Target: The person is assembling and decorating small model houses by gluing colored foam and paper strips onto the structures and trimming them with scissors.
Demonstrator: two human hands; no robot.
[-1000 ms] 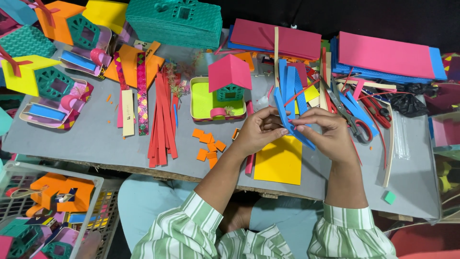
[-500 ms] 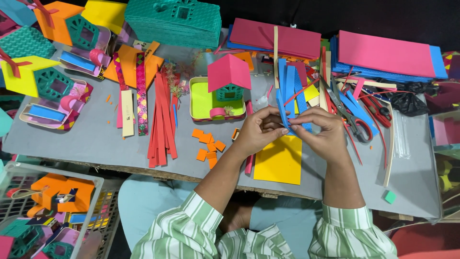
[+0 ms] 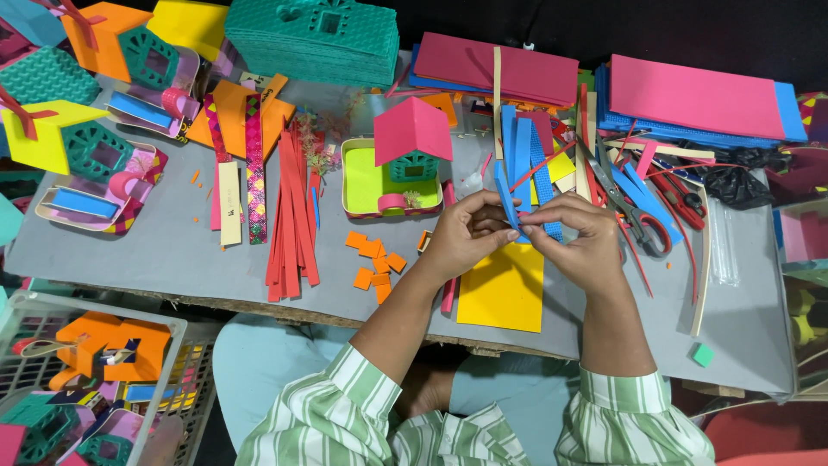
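Note:
My left hand [image 3: 461, 237] and my right hand [image 3: 582, 246] meet over the grey table [image 3: 155, 259], both pinching a narrow blue foam strip [image 3: 504, 195] that bends upward between the fingertips. Under the hands lies a yellow foam sheet [image 3: 502, 292]. Just left of my left hand stands a small foam house with a pink roof [image 3: 412, 131] on a lime-green tray [image 3: 362, 183]. More blue strips [image 3: 523, 142] lie behind the hands.
Red foam strips [image 3: 291, 211] and small orange squares [image 3: 373, 259] lie to the left. Red-handled scissors [image 3: 642, 223] rest to the right. Pink and blue foam sheets [image 3: 694, 97] stack at the back. Finished houses [image 3: 82, 142] sit far left; a basket [image 3: 82, 380] holds more pieces.
My hands have stayed in place; the fingers have worked along the blue strip, bending it slightly more upright.

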